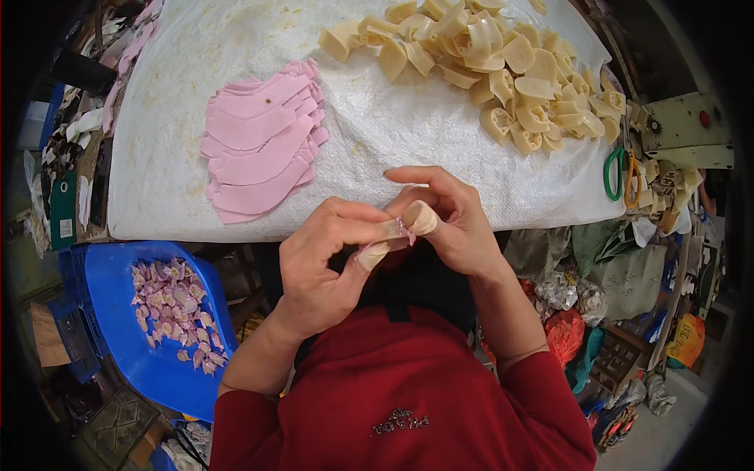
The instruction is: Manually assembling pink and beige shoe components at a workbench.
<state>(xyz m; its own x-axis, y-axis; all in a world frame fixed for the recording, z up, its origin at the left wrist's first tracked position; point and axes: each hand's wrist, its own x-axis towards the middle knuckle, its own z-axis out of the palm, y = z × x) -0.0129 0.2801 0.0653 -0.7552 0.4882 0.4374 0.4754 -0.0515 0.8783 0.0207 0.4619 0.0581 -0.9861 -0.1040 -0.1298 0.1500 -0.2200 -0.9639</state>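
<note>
My left hand (322, 263) and my right hand (448, 216) meet just below the table edge, both pinching one small cream and pink piece (399, 231) between taped fingertips. A stack of pink curved strips (259, 141) lies on the white woven cloth (377, 118) beyond my left hand. A heap of cream plastic shells (495, 63) sits at the far right of the cloth. On a blue plastic chair (141, 330) to my left lies a pile of several small pink-and-cream finished pieces (173, 310).
Green-handled scissors (614, 174) lie at the table's right edge beside a cream metal machine (691, 125). Bags and bundles crowd the floor at right (620, 275). Clutter and boxes fill the left side (71, 180).
</note>
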